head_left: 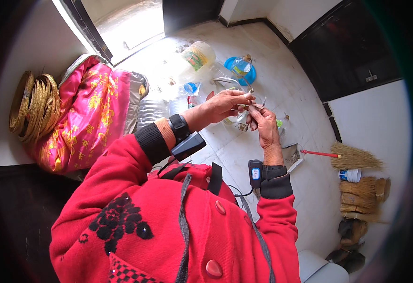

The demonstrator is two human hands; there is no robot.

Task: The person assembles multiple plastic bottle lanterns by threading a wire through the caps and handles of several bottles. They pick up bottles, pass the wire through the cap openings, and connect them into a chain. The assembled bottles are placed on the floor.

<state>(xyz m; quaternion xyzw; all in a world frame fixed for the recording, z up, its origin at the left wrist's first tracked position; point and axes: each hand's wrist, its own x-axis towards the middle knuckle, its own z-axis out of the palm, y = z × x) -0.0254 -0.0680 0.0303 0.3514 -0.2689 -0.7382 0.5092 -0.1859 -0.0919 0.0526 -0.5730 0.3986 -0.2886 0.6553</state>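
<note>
My left hand (226,104) and my right hand (265,126) meet in front of me above the floor. The fingers of both are pinched together around something small and thin, too fine to make out. A pale, thin curved piece (224,80) arcs just beyond my left fingertips. Below and behind the hands lie several clear plastic bottles; one big clear jug (198,55) has a yellow-green label. A blue basin (248,75) sits a little farther off, with a clear bottle (239,66) over it.
At left, a pink and gold cloth bundle (91,108) stands beside coiled golden bands (36,106). Along the right wall are a straw broom (357,156) with a red handle, a white cup (350,176) and brush bundles (358,194). A dustpan-like piece (291,155) lies near my right wrist. A doorway opens far left.
</note>
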